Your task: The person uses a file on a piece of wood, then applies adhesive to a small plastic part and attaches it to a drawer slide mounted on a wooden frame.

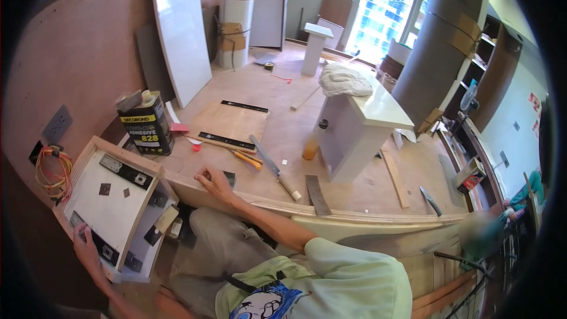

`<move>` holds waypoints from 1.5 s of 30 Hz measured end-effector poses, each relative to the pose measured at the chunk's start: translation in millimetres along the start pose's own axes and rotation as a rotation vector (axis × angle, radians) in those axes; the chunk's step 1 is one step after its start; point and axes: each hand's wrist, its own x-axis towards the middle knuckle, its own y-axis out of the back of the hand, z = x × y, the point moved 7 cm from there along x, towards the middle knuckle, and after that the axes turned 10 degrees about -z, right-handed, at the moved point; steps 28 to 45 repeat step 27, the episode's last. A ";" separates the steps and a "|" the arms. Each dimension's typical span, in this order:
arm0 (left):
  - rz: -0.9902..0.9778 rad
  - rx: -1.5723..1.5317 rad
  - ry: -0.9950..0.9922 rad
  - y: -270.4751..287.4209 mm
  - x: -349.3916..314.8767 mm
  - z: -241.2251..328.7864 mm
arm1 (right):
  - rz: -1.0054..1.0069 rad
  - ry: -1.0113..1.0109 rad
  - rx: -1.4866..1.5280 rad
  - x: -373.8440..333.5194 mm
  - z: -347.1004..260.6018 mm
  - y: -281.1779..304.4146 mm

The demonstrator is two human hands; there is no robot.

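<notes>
A wooden box (139, 201) with a white inner panel lies tilted on its side at my left. Along the panel's near edge is a black drawer slide (105, 249). My left hand (87, 248) is closed on this slide's left end, partly covering it. A second drawer slide (125, 171) lies along the panel's far edge. Between the slides are two small dark square pieces (104, 189). My right hand (215, 182) hovers by the wooden ledge just right of the box, with thumb and fingers curled together; anything between them is too small to make out.
Past the ledge lie a wooden board (227, 124) with black slides, an orange-handled cutter (248, 159) and a handsaw (274, 168). A black adhesive can (146, 124) stands behind the box. Wires (53, 174) hang at left. A white cabinet (354, 136) stands ahead; another person (478, 236) is at right.
</notes>
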 end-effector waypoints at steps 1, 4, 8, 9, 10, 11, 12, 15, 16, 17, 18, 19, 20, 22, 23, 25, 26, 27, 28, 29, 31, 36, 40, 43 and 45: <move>0.011 0.000 -0.023 1.8 0.0 -1.6 | 0.016 -0.004 -0.049 2.1 10.3 -1.1; 0.020 0.085 -0.003 9.4 -3.1 1.7 | 0.019 -0.063 -0.122 9.4 36.9 -14.0; 0.095 0.040 0.003 8.1 -4.9 10.9 | 0.019 -0.005 0.010 26.3 2.2 -9.9; 0.099 0.065 0.020 7.0 -6.3 19.1 | 0.005 0.002 0.042 31.9 -28.6 -13.4; 0.059 0.089 0.031 -4.1 -1.7 32.1 | 0.091 0.129 -0.090 44.5 -24.2 -0.4; 0.090 0.068 0.023 -2.2 -2.1 31.1 | 0.116 0.200 -0.046 51.3 -43.0 -3.9; 0.086 0.147 -0.005 4.9 -2.7 25.9 | 0.048 0.213 -0.114 54.8 -74.5 -14.2; 0.085 0.165 0.072 6.4 -5.6 26.1 | -0.073 0.332 -0.112 77.8 -90.9 -30.1; 0.049 0.215 0.102 6.8 -6.2 22.2 | -0.152 0.326 -0.156 82.7 -95.9 -36.3; 0.037 0.281 0.124 22.4 -9.7 22.2 | -0.229 0.346 -0.174 86.9 -106.3 -55.4; 0.037 0.257 0.161 24.7 -15.0 32.1 | -0.255 0.318 -0.159 87.5 -110.5 -63.0; 0.040 0.223 0.184 22.2 -18.5 48.6 | -0.272 0.297 -0.155 89.4 -115.6 -65.6; 0.048 0.188 0.200 18.6 -20.9 59.6 | -0.281 0.285 -0.153 91.9 -116.8 -65.5; 0.092 0.173 0.206 14.6 -24.6 63.5 | -0.307 0.324 -0.219 95.3 -106.0 -70.0; 0.116 0.169 0.211 14.2 -25.2 63.5 | -0.321 0.345 -0.248 96.9 -101.7 -72.8; 0.121 0.211 0.168 14.1 -25.7 59.4 | -0.338 0.278 -0.207 96.9 -86.1 -79.8; 0.124 0.233 0.149 13.6 -25.1 57.2 | -0.350 0.245 -0.186 97.2 -79.6 -82.1; 0.146 0.248 0.128 14.1 -25.9 61.6 | -0.374 0.239 -0.163 90.8 -76.7 -97.5; 0.146 0.248 0.128 14.1 -25.9 61.6 | -0.374 0.239 -0.163 90.8 -76.7 -97.5; 0.146 0.248 0.128 14.1 -25.9 61.6 | -0.374 0.239 -0.163 90.8 -76.7 -97.5; 0.146 0.248 0.128 14.1 -25.9 61.6 | -0.374 0.239 -0.163 90.8 -76.7 -97.5; 0.146 0.248 0.128 14.1 -25.9 61.6 | -0.374 0.239 -0.163 90.8 -76.7 -97.5; 0.146 0.248 0.128 14.1 -25.9 61.6 | -0.374 0.239 -0.163 90.8 -76.7 -97.5; 0.146 0.248 0.128 14.1 -25.9 61.6 | -0.374 0.239 -0.163 90.8 -76.7 -97.5; 0.146 0.248 0.128 14.1 -25.9 61.6 | -0.374 0.239 -0.163 90.8 -76.7 -97.5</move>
